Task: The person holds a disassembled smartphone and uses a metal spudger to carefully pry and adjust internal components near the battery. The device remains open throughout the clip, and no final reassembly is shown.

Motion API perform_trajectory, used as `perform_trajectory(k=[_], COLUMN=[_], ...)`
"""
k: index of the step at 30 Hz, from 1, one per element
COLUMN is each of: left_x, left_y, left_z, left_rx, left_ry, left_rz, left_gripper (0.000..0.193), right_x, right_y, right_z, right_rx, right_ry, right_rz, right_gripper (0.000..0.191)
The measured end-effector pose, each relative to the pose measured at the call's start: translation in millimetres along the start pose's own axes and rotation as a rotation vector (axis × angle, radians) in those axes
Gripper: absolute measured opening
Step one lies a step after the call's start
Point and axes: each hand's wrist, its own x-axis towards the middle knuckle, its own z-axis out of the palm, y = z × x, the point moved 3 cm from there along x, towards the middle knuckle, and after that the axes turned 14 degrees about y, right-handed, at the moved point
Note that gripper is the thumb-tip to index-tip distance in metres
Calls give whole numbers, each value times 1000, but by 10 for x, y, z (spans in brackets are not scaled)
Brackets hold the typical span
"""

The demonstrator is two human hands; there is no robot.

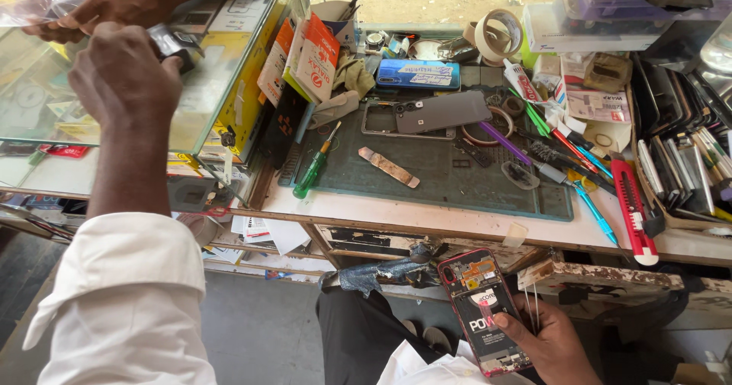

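Head view: left hand point(126, 76) grip pinches small black part point(174, 43); right hand point(545, 339) grip holds opened phone point(482, 309).

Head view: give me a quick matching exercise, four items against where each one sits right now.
Items:
1. opened phone
2. green screwdriver
3. red utility knife
4. tape roll

Places:
A. right edge of the bench, beside the pens
B. in the right hand, below the bench
C. far edge of the bench, near the window
D. left end of the work mat

Pairs: 1-B, 2-D, 3-A, 4-C
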Motion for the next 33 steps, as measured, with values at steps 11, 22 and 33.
perform_trajectory(k=[11,22,33], left_x=[-402,-2699,-3418], left_y=[253,2227,2688], left_z=[-315,-1058,-1120], left_rx=[-369,-1910,-2436], left_ry=[341,-848,-1255], left_rz=[58,-881,-1282], left_gripper=[23,81,61], right_x=[-172,-280,-450], right_y=[-326,-877,-845], right_z=[-13,207,234], right_rx=[-101,42,-379], right_ry=[18,-224,-146], right_rz=[-82,-124,-171], right_gripper=[32,27,31])
